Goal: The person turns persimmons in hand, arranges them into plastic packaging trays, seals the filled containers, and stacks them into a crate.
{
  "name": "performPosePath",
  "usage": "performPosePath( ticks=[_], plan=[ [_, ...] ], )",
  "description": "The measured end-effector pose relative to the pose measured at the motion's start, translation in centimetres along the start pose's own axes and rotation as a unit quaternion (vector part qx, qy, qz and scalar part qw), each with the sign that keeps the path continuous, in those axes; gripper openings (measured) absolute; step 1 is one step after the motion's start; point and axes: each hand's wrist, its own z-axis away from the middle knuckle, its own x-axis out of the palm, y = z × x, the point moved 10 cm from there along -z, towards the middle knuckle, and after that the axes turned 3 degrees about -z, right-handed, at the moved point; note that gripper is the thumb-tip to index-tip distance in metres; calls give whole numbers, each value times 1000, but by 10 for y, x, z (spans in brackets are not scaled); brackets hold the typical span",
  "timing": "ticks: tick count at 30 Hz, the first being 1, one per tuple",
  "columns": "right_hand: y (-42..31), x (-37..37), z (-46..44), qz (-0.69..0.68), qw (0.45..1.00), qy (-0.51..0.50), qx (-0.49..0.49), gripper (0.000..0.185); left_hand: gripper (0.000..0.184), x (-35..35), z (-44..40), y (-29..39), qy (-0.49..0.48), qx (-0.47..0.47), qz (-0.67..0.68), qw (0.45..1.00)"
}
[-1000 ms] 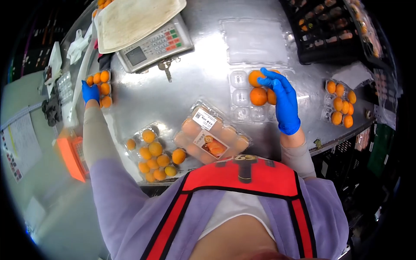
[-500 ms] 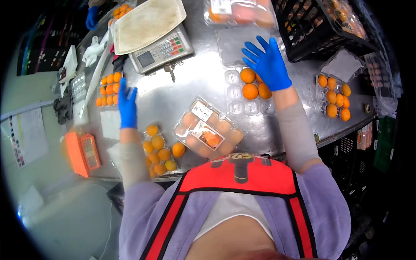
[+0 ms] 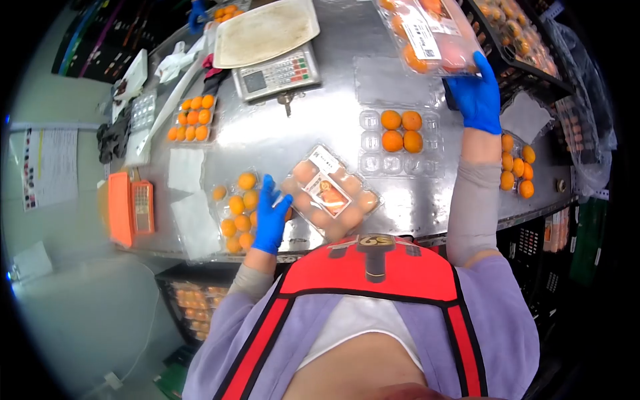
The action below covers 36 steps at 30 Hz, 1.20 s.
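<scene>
Left hand (image 3: 271,219) by loose orange fruit (image 3: 289,214), just right of filled tray (image 3: 220,212); can't tell if gripping. Right hand (image 3: 476,99) at upper labelled pack's (image 3: 430,40) near-right corner, grip unclear. Four-fruit tray (image 3: 371,143) lies between hands.

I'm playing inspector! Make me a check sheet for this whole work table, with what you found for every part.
Surface: shiny metal table, bright reflections.
Job's things: open tray with four orange fruits; labelled near pack, lid shut; labelled far pack at the top.
Clutter: scale, keys, orange box, white sheets.
Hands: left hand, gloved, beside loose-looking fruit; right hand, gloved, at the far pack's corner; grips unclear.
Cables: thin cord, lower left.
Surroundings: black crate at right; wall notice; another person's glove, top left.
</scene>
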Motion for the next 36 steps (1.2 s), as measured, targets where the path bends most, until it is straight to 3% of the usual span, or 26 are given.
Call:
performPosePath(
  ticks=[2, 4, 6, 8, 10, 11, 12, 15, 18, 21, 23, 24, 25, 26, 28, 31, 33, 34, 36],
  plan=[
    [3, 8, 21, -13, 999, -31, 4, 48, 78, 17, 27, -23, -38, -136, 164, 976],
    [10, 16, 46, 17, 997, -79, 16, 43, 78, 23, 39, -21, -32, -111, 188, 975],
    [16, 7, 79, -31, 999, -32, 6, 38, 76, 40, 51, -22, -89, -129, 229, 961],
    [38, 16, 111, -137, 959, -232, 90, 39, 75, 45, 54, -23, -93, -139, 211, 963],
    [71, -20, 142, -110, 984, -53, 127, 42, 76, 45, 53, -22, -61, -113, 222, 966],
    [97, -42, 150, -172, 963, -66, 198, 43, 77, 43, 52, -20, -53, -110, 201, 972],
    [107, -33, 167, -91, 975, -52, 194, 43, 77, 44, 52, -21, -52, -109, 201, 972],
    [140, -68, 187, -21, 973, 8, 228, 43, 76, 44, 48, -20, -40, -86, 183, 978],
    [148, -84, 196, 85, 964, 4, 251, 43, 75, 39, 38, 5, -17, -17, 149, 989],
    [141, -79, 188, 154, 935, -106, 302, 44, 75, 27, 24, 39, 29, 59, 109, 992],
    [116, -25, 189, 213, 903, -177, 329, 40, 77, 21, 28, 86, 51, 224, -36, 973],
    [111, -19, 184, 230, 876, -215, 364, 40, 77, 20, 28, 94, 52, 221, -32, 973],
    [113, 4, 184, 214, 859, -245, 395, 37, 79, 38, 35, 111, -43, 260, -35, 964],
    [112, 17, 190, 188, 875, -198, 400, 35, 81, 56, 46, 126, -136, 298, -37, 944],
    [118, 49, 198, 162, 874, -149, 434, 34, 80, 91, 64, 119, -292, 210, -25, 933],
    [169, 24, 170, 142, 852, -149, 482, 35, 71, 82, 49, 61, -272, 134, 14, 953],
    [178, 51, 181, 116, 849, -174, 485, 39, 59, 81, 50, -1, -257, -75, 271, 924],
    [177, 68, 188, 97, 853, -199, 473, 42, 59, 83, 57, -9, -255, -73, 274, 925],
    [184, 7, 166, 217, 883, -170, 379, 48, 49, 86, 74, -43, -125, -188, 436, 871]
  ],
)
